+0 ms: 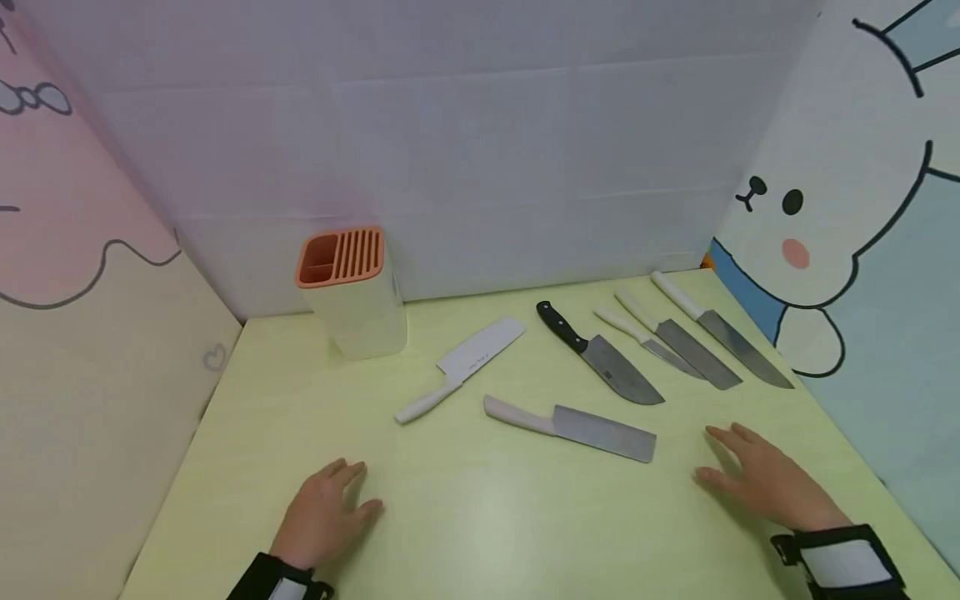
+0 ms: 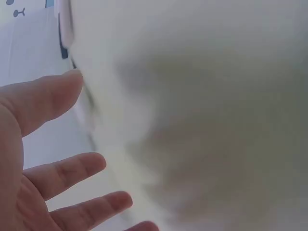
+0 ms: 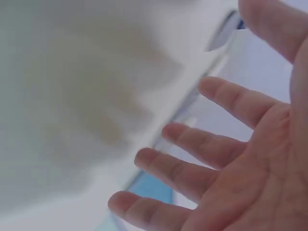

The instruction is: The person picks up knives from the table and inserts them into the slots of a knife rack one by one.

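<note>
My left hand (image 1: 324,515) is over the table at the near left, fingers spread and holding nothing. At the near right, my right hand (image 1: 776,483) also has its fingers apart with nothing in them. Nearest the hands lies a white-handled cleaver (image 1: 603,432), its blade toward the right hand. A second white-handled cleaver (image 1: 480,348) lies slantwise beyond the left hand. Farther back is a black-handled knife (image 1: 618,371). To its right are a small knife (image 1: 671,358), a square-ended knife (image 1: 697,354) and a long pointed knife (image 1: 742,346), all pale-handled.
A pale knife block (image 1: 360,321) with an orange slotted top stands at the back left of the light yellow table (image 1: 450,533). A white sheet (image 1: 480,167) hangs behind, and cartoon-printed panels (image 1: 892,333) rise on both sides.
</note>
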`<action>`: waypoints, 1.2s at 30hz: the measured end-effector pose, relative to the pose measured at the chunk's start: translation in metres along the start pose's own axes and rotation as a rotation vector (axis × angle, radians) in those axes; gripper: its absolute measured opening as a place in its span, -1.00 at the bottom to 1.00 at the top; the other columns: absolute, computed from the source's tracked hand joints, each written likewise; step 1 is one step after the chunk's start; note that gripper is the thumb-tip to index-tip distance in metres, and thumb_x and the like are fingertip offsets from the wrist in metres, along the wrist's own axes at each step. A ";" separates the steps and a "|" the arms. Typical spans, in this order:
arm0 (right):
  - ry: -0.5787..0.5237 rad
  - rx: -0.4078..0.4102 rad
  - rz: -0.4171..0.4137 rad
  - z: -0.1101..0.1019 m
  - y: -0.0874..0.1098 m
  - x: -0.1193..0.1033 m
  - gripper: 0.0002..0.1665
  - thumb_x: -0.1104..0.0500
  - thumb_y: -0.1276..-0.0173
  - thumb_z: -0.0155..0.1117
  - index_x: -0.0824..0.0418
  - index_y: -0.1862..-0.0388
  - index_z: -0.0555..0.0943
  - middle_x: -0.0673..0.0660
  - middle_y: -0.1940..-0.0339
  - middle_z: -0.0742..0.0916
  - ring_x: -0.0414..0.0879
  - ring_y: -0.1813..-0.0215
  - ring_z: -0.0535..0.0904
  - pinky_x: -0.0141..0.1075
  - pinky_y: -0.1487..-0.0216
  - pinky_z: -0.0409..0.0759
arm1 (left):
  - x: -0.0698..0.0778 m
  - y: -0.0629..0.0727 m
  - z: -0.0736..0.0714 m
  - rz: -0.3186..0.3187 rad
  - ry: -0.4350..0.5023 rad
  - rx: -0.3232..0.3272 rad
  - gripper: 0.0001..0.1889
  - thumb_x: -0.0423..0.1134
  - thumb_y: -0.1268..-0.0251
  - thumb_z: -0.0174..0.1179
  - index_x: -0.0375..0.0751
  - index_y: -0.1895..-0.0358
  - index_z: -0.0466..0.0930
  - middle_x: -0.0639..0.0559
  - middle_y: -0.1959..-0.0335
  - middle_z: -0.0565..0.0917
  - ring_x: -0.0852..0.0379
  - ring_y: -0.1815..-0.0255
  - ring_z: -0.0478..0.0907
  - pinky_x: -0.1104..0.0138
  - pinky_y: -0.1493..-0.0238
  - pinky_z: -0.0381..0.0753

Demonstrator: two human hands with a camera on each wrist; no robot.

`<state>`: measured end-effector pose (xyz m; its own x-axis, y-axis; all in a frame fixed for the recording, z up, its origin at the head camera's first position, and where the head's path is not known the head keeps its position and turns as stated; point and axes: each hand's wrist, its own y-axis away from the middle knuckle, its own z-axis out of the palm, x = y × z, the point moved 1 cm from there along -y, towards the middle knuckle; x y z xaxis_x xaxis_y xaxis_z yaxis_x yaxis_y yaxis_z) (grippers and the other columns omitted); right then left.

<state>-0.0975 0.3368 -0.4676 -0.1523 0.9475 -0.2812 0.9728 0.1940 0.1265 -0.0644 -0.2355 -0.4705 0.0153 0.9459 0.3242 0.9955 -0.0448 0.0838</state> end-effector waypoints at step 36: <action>-0.024 0.131 -0.504 -0.009 -0.069 -0.134 -0.49 0.04 -0.41 0.37 0.27 -0.25 0.62 0.22 -0.14 0.73 0.13 -0.16 0.67 0.03 -0.13 0.64 | 0.077 -0.140 0.021 0.170 -0.168 0.051 -0.78 -0.18 -0.23 0.42 -0.29 0.27 0.71 -0.06 0.44 0.59 0.05 0.45 0.51 0.18 0.42 0.58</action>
<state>-0.1458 0.1989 -0.4305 -0.6048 0.7383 -0.2986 0.7937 0.5895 -0.1501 -0.2007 -0.1493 -0.4769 0.1938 0.9666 0.1679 0.9807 -0.1954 -0.0073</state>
